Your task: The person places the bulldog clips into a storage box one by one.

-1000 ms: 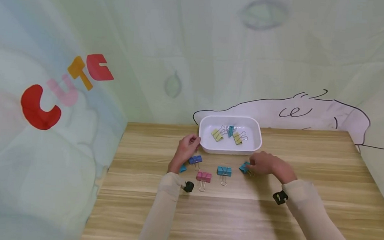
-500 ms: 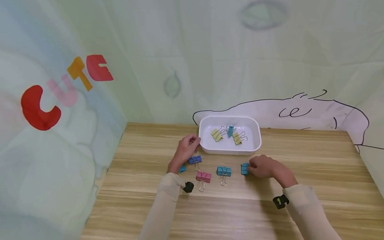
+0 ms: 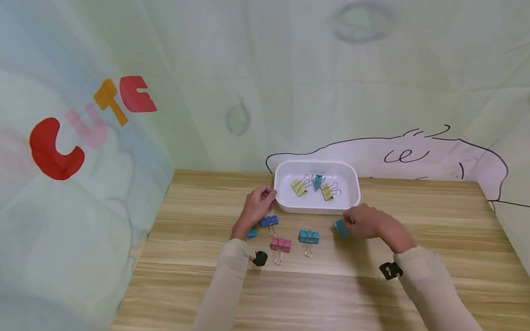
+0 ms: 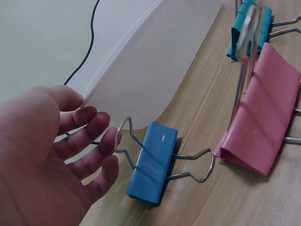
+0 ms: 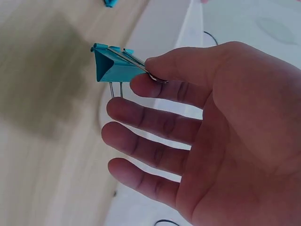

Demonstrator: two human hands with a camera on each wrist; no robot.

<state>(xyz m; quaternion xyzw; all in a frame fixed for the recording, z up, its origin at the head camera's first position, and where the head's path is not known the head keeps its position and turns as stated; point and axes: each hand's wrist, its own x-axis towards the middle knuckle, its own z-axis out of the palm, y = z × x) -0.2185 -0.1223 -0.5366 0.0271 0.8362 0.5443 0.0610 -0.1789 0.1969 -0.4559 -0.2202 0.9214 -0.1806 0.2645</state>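
My right hand (image 3: 365, 222) pinches a teal binder clip (image 5: 115, 68) by one wire handle, between thumb and forefinger, in front of the tray's right corner. The other fingers are spread loosely. At the left corner of the white plastic tray (image 3: 314, 209), my left hand (image 4: 61, 136) pinches the rim with thumb and forefinger. A blue binder clip (image 4: 153, 162) lies just by its curled lower fingers. Beyond that sit a pink binder clip (image 4: 263, 110) and another teal binder clip (image 3: 309, 237). Inside the tray are two yellow binder clips (image 3: 299, 187) and a teal one (image 3: 318, 182).
Part of one more teal clip (image 3: 252, 233) shows beside the left wrist, mostly hidden by it. The wooden table (image 3: 306, 310) runs back to a printed curtain (image 3: 261, 84), close behind the tray.
The teal clip at my right hand has turned and been raised off the table, and that hand has risen slightly toward the tray. My left hand has stayed at the tray corner.
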